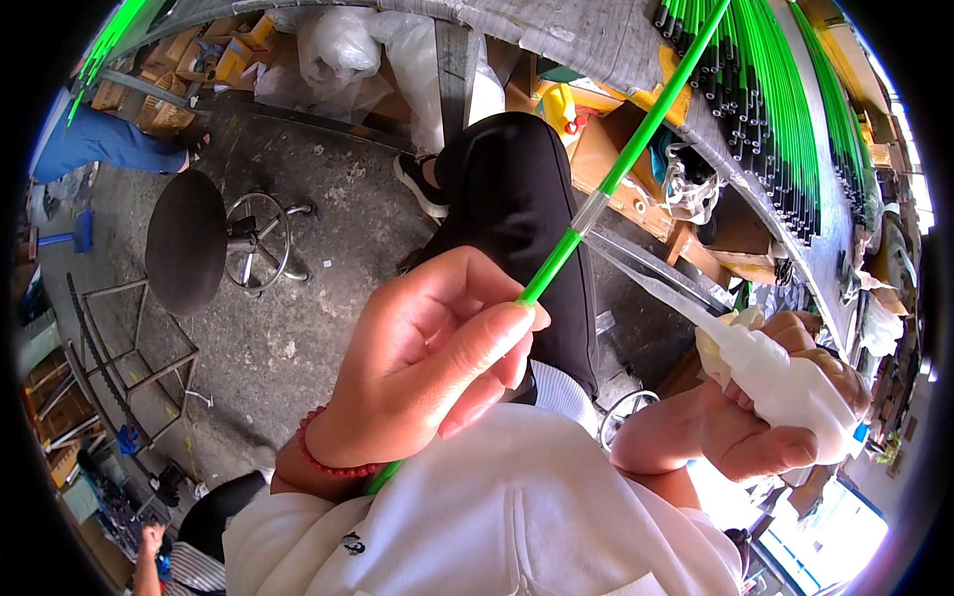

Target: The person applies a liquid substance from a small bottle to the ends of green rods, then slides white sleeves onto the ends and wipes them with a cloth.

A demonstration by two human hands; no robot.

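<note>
Your left hand at centre pinches a thin, smooth green rod. Your right hand, lower right, grips a clear, crinkly plastic sleeve.

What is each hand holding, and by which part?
Left hand pinches the green rod partway along its shaft. Right hand grips the white tape strip at its bunched end.

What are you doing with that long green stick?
A seated person's left hand pinches a thin green rod that slants up toward a bench. A clear band wraps the rod partway up. The right hand grips a white squeeze bag whose clear pointed tip sits close to that band. Many more green rods lie on the bench.
</note>
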